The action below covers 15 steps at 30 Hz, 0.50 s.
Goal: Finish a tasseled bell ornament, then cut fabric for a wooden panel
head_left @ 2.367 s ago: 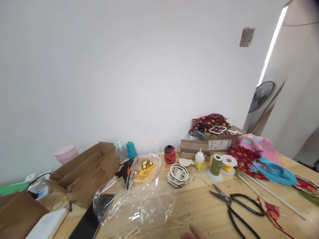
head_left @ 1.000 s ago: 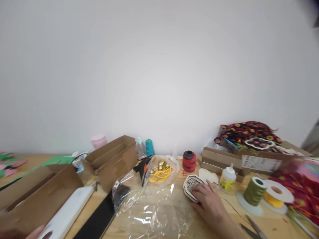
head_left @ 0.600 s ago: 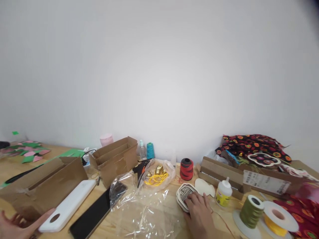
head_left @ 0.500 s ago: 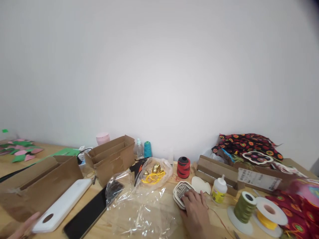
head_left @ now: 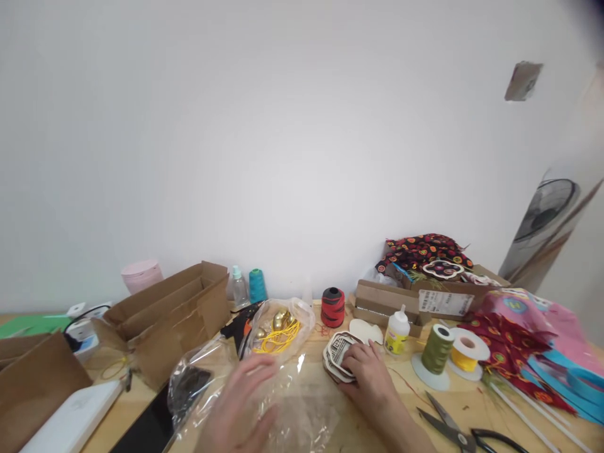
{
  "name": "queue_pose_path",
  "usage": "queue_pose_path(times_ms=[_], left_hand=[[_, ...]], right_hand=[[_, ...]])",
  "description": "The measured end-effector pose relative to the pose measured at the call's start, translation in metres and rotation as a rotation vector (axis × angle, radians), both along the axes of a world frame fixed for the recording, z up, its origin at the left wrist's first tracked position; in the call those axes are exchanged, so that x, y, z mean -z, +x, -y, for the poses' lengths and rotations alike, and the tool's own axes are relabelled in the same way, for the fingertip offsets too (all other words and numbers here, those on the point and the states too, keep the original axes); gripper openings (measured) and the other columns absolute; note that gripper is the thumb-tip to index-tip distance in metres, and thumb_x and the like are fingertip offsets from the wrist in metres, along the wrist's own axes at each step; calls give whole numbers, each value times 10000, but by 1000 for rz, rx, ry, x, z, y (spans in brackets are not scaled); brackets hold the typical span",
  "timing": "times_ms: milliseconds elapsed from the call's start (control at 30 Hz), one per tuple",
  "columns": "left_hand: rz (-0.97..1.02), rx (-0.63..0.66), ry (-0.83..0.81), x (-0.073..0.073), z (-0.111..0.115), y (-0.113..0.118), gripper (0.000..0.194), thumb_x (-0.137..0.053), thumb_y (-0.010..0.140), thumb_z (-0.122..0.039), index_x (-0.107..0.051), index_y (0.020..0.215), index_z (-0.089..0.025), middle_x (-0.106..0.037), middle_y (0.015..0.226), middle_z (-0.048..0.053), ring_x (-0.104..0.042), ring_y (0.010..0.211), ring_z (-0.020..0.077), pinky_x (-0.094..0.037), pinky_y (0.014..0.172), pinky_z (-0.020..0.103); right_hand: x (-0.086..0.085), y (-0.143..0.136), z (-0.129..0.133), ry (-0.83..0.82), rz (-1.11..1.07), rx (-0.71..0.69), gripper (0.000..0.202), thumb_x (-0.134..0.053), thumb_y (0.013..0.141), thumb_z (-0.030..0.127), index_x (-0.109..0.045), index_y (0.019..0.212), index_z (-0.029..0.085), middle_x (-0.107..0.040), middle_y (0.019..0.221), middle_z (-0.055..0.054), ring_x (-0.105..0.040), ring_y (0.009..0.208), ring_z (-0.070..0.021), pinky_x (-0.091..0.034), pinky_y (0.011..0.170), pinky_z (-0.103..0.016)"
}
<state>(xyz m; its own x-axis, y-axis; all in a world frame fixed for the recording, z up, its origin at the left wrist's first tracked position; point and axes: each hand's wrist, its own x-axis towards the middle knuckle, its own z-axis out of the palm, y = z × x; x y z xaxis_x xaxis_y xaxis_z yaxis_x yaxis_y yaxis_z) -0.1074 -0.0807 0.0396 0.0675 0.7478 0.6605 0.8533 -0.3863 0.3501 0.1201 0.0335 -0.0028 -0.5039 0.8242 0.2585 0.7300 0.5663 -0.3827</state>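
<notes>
My right hand [head_left: 370,375] is closed on the edge of a small stack of wooden cut-outs [head_left: 336,353] with openwork patterns, low over the table. Its fingers lie across the top piece and hide part of it. A pale fish-shaped piece [head_left: 362,329] lies just behind the fingers, and a white glue bottle [head_left: 397,332] with a yellow label stands to their right. My left hand [head_left: 243,402], blurred, hovers above a clear plastic sheet [head_left: 302,402] with fingers apart and nothing visible in it. Beyond it, a clear bag [head_left: 302,313] contains gold bells [head_left: 282,319] and yellow cord [head_left: 278,341].
Scissors [head_left: 448,425] lie open at the front right. Spools of green thread [head_left: 438,349] and yellow ribbon [head_left: 465,358], and a red-black thread cone [head_left: 333,309], stand nearby. At left are cardboard boxes [head_left: 184,340], a dark phone [head_left: 146,421] and a white slab [head_left: 75,418].
My left hand has come in from the far left edge to above the plastic sheet. The view has swung right, bringing in the scissors and blue ribbon. My right hand stays on the cut-outs.
</notes>
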Motion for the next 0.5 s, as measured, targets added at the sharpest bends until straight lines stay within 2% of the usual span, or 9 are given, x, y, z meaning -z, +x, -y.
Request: queue_pose_path(times_ms=[100, 200, 267, 367, 500], left_hand=[[-38, 204, -221, 0, -33, 22, 292, -494, 795, -262, -477, 1084, -300, -558, 1130, 25, -507, 1068, 164, -436, 906, 307], [-51, 273, -308, 11, -50, 36, 223, -451, 807, -224, -526, 1017, -245, -584, 1072, 58, -529, 1016, 173, -444, 888, 347], [-86, 258, -330, 22, -53, 40, 221, -447, 793, -187, -552, 986, -212, -568, 1105, 88, -516, 1032, 197, -431, 895, 379], [-143, 269, -400, 37, -52, 41, 250, -476, 762, -167, -575, 989, -197, -522, 1200, 109, -464, 1097, 241, -378, 934, 419], [-135, 327, -508, 43, -52, 43, 195, -507, 735, -146, -615, 884, -212, -634, 995, 56, -539, 934, 218, -407, 855, 385]], right_hand=[[0, 1, -1, 5, -4, 16, 102, -675, 648, 255, -637, 741, 239, -640, 876, 2, -528, 924, -200, -211, 961, -450], [0, 2, -1, 21, -15, 18, 66, -645, 688, 268, -637, 744, 235, -637, 866, 8, -536, 899, -182, -211, 957, -433], [2, 2, -1, 36, -27, 2, 63, -638, 697, 267, -636, 750, 233, -634, 870, 9, -535, 893, -178, -223, 950, -417], [4, 3, -1, 51, -29, -36, 138, -680, 637, 244, -642, 769, 250, -625, 919, 13, -517, 935, -192, -226, 953, -406], [1, 3, 0, 112, -11, 0, 420, -701, 541, 232, -614, 951, 246, -577, 1067, -42, -449, 1065, -248, -181, 994, -430]])
